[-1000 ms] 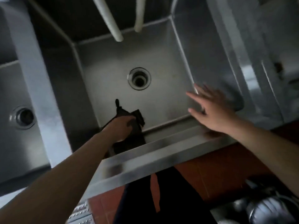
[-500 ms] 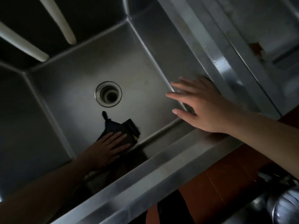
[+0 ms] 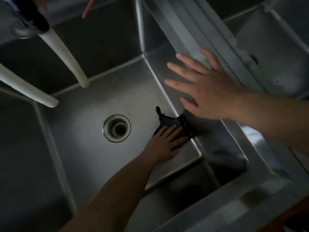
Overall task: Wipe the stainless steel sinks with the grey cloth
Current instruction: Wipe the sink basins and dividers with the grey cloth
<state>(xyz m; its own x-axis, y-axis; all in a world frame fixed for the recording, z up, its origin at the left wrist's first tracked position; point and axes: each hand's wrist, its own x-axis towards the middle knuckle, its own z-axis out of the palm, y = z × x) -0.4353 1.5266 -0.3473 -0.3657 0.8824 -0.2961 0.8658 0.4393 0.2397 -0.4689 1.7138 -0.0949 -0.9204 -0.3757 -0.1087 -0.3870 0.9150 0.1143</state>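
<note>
- Hoses (image 3: pixel 66 54), two pale ones, hang over the sink's far left, clear of the wiping path.
- Drain (image 3: pixel 117 128) sits mid-floor, just left of the cloth.
- Left hand (image 3: pixel 164 144) has slid the cloth (image 3: pixel 172 124) from the near edge to the sink's (image 3: pixel 80 139) right floor seam, grip flat, fingers spread, pressing; floor coverage seems to be advancing.
- Right hand (image 3: pixel 205 89) hovers open and empty near the right wall.

Left hand (image 3: pixel 163 145) flat on grey cloth (image 3: pixel 173 124) — pressed into sink (image 3: pixel 93 104) floor's right edge, beside drain (image 3: pixel 117 128). Right hand (image 3: pixel 205 87) spread over the rim — fingers apart.
</note>
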